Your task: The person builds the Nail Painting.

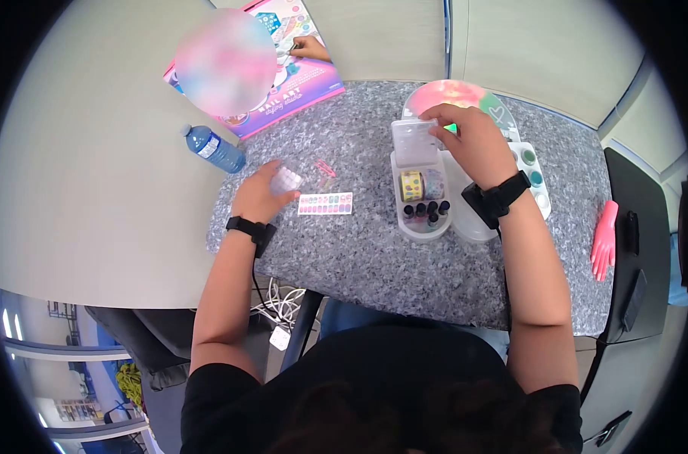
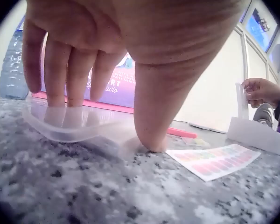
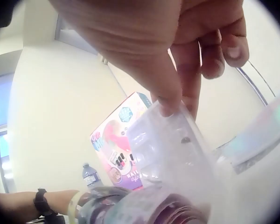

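Note:
My right hand point(image 1: 474, 144) pinches the top edge of a clear plastic tray point(image 3: 165, 140) with small compartments, thumb on one face and fingers behind. The tray stands tilted up at the far end of a white organizer point(image 1: 423, 233), which holds decorated tape rolls point(image 1: 412, 185) and several small dark-capped bottles point(image 1: 432, 209). On the left, my left hand point(image 1: 259, 197) reaches down with fairly straight fingers touching another clear plastic tray point(image 2: 60, 126) on the table. Its thumb rests by the tray's right end, near a nail sticker sheet point(image 1: 325, 204).
A nail art box point(image 1: 298, 87) stands at the back left, with a water bottle point(image 1: 215, 149) before it. Pink sticks point(image 1: 325, 169) lie beyond the sticker sheet. Paint pots point(image 1: 535, 178) and a pink model hand point(image 1: 604, 240) are on the right of the granite-patterned table point(image 1: 344, 261).

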A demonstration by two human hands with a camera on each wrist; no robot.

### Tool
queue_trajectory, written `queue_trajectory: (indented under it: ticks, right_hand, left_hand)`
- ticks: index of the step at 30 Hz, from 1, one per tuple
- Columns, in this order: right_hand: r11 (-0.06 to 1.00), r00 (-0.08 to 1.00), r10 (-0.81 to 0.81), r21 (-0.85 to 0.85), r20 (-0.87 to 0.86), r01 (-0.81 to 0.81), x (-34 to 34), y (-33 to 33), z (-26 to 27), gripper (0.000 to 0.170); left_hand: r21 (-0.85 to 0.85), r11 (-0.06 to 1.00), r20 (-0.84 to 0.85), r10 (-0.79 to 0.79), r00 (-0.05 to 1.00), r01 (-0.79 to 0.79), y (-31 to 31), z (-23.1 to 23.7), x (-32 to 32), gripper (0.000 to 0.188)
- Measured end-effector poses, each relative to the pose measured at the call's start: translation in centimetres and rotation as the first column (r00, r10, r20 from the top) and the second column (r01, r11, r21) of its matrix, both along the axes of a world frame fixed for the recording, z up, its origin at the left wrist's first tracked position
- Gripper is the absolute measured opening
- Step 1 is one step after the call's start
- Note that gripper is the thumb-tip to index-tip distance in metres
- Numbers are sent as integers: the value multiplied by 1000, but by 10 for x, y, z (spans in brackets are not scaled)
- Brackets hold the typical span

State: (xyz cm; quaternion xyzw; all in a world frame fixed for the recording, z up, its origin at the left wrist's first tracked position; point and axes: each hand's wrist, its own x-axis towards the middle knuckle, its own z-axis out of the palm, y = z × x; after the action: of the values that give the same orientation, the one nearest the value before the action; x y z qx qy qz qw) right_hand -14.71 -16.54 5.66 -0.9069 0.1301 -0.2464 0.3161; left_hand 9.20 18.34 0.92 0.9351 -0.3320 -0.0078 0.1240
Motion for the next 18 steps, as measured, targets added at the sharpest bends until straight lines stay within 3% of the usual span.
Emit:
queue_trajectory:
  ticks: [1, 3, 7, 9, 10, 12, 14, 16, 18]
  right_hand:
    - [1000, 1000, 1, 0, 3, -1, 0, -1, -2, 23]
    - [971, 983, 5, -236, 184, 39, -3, 0, -5, 28]
    - [964, 972, -4, -256, 234, 65, -9, 7, 7, 34]
    - [935, 956, 20, -343, 293, 86, -13, 12, 15, 37]
    - [935, 956, 18, -344, 294, 89, -13, 15, 18, 37]
    - [960, 941, 119, -278, 317, -27, -14, 22, 23, 35]
    - [964, 935, 134, -263, 329, -46, -14, 31, 24, 34]
    - [966, 930, 147, -250, 337, -62, -13, 40, 23, 33]
    - [992, 973, 119, 27, 196, -127, -11, 48, 21, 33]
  left_hand:
    - [-47, 999, -16, -16, 1000, 16, -1, -2, 0, 90]
    - [-94, 995, -32, -36, 999, 33, -5, -3, -3, 88]
    - [-152, 988, -16, -16, 1000, 13, -18, -2, -11, 88]
    - [-183, 983, 3, -14, 1000, 15, -25, 1, -14, 91]
    - [-258, 966, 13, -10, 1000, 13, -29, 3, -17, 91]
    - [-335, 942, 23, -5, 1000, 13, -36, 10, -28, 92]
    - [-512, 858, -9, -59, 998, 46, -48, 22, -44, 88]
    - [-580, 811, -19, -110, 994, 78, -67, 33, -65, 86]
    - [-647, 756, -32, -155, 987, 98, -87, 41, -85, 83]
